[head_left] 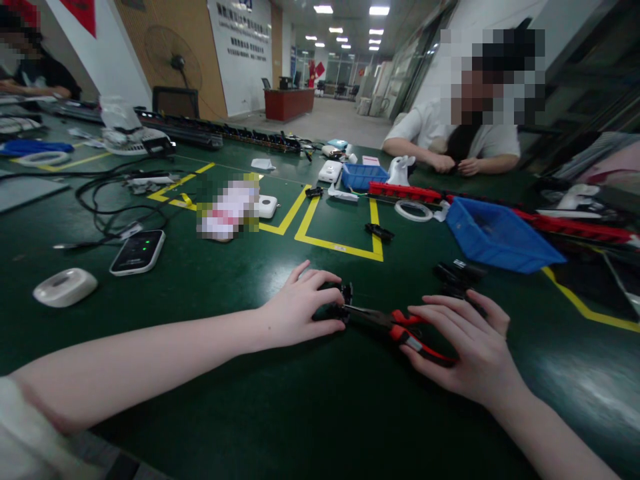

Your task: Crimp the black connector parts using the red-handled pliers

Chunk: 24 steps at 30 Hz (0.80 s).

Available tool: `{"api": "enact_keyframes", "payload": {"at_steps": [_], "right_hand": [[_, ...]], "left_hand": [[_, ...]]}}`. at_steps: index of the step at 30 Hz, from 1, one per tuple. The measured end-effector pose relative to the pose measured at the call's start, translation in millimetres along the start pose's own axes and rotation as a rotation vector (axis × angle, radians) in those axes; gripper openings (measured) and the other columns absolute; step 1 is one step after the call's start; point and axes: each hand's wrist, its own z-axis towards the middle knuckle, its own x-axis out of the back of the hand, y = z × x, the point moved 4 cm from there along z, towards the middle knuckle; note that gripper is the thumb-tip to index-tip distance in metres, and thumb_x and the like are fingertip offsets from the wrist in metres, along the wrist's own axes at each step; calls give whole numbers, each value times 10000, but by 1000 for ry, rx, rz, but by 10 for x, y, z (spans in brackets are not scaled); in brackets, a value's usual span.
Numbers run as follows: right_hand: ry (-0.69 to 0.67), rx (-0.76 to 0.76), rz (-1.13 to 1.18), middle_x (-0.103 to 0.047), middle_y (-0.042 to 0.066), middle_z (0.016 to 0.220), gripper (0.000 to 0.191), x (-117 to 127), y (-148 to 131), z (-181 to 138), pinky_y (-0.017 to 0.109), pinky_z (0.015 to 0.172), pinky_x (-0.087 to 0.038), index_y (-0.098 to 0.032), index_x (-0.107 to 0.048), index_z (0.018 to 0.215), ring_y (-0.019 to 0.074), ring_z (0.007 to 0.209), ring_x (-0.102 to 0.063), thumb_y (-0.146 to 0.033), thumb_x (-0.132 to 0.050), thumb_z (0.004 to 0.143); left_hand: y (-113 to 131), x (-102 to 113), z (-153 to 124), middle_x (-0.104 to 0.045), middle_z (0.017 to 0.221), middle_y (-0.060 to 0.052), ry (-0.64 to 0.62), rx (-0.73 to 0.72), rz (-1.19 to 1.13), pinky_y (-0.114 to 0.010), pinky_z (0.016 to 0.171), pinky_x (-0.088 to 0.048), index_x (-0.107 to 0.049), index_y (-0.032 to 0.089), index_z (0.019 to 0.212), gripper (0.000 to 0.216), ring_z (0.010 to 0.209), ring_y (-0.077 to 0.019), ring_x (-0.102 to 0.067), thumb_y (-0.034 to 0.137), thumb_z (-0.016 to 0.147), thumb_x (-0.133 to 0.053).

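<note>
My left hand [305, 303] is closed around a small black part [347, 293], pressing it against the green table; the fingers hide much of it. My right hand [465, 340] grips needle-nose pliers [413, 340] by their red and black handles. The jaws of the pliers point left and reach the black part beside my left fingertips. Whether the tips clamp it I cannot tell. Several black parts [457, 273] lie just behind my right hand.
Blue bins [500, 233] and red strips [405, 192] stand beyond my hands. Yellow tape [340, 249] marks the green table, with a black piece [379, 232] on it. At left are a black-faced device [138, 252], a white object [65, 288] and cables. A person [455, 140] sits opposite.
</note>
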Motion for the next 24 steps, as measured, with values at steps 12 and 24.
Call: {"api": "enact_keyframes", "payload": {"at_steps": [12,24], "right_hand": [[0,8,0,-744,95,956,332,34,17,4,523,1051,-356,-186,-616,1109,299,945,-691,-349,-677,827],[1,84,-38,-738,115,1004,440,19,44,-43,499,1013,-405,-159,-606,1175,305,998,-674,-342,-714,790]], "left_hand": [[5,-15,0,-517,1411,-105,-20,-8,-46,-642,1205,-122,-619,236,1115,232,1379,-287,-442,359,922,-656],[-30,-16,11,-515,1405,-89,-33,-2,-135,-642,1203,-132,-625,248,1115,245,1402,-298,-417,342,898,-692]]}}
